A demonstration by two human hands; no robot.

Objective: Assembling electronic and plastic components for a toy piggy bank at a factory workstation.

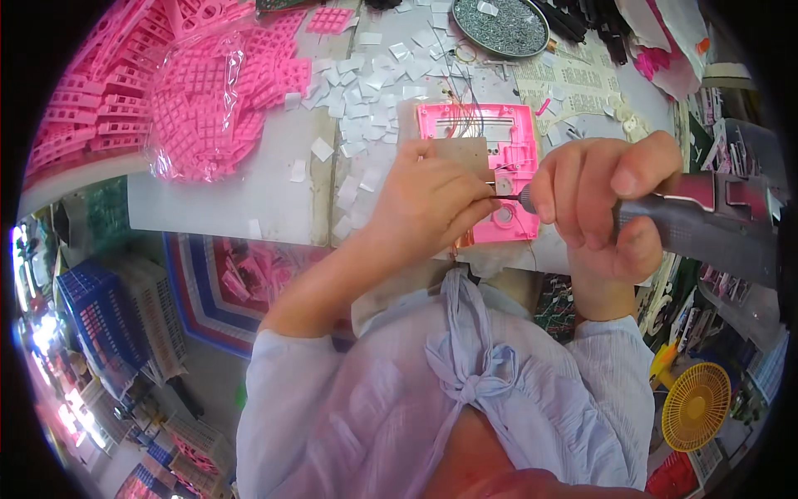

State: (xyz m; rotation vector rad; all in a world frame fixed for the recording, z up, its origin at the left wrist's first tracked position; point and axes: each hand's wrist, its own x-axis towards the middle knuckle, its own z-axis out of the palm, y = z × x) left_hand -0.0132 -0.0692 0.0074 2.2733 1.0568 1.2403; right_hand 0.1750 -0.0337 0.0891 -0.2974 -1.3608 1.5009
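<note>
A pink plastic housing [522, 141] lies on the table in front of me, with a flat brownish board [465, 154] over its middle and thin wires [467, 112] running off its far side. My right hand [605, 200] is wrapped round a grey and red electric screwdriver [706, 220], held nearly level with its bit pointing left over the housing. My left hand [436, 193] rests over the housing's left part. Its fingertips are pinched together at the bit's tip; whatever they hold is too small to make out.
Pink grid-like parts [204, 108], some in a clear bag, pile up at the left. Small white squares [366, 83] are scattered across the table's middle. A round tray of small metal pieces [501, 29] stands at the back. Blue baskets [112, 316] and a yellow basket [697, 407] stand lower down.
</note>
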